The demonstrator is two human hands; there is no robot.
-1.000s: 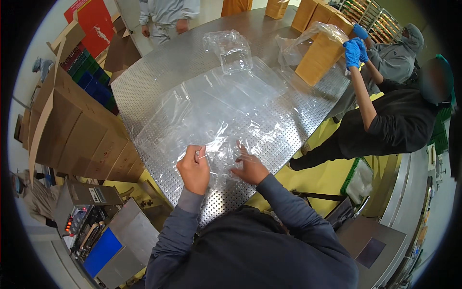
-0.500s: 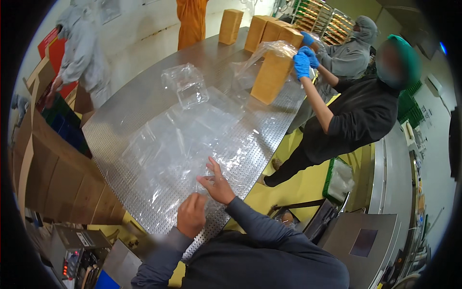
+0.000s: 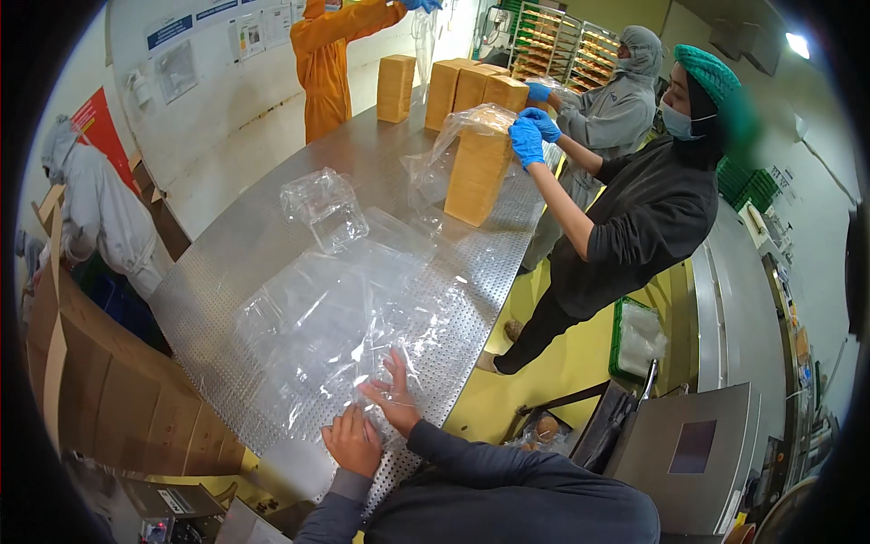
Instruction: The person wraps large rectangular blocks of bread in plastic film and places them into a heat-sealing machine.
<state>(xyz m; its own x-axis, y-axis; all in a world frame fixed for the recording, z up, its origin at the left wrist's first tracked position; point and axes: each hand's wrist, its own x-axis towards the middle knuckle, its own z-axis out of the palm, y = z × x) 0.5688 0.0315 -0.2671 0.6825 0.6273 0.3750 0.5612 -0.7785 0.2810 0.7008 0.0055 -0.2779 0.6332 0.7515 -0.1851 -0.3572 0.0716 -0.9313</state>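
Working at the near end of the perforated metal table, you have both bare hands at the clear plastic bags, which lie flat and overlapping in front of you. Your right hand has its grip spread, thumb apart from the fingers, over the near part of the film. Your left hand sits just beside it, fingers bent and close together; I cannot tell whether that grip pinches film or only rests on it. The bags in front of you look unfilled, so your own share of the work seems at an early stage. Beyond them stands a box-shaped clear bag, apparently with nothing inside. Farther along, a co-worker's blue-gloved hands hold a loose clear cover draped over a tall bread loaf; judging by the slack film, that one is only partly done. Toward the far end, a lone loaf and a cluster of loaves show no film that you could make out, so they appear not yet covered.
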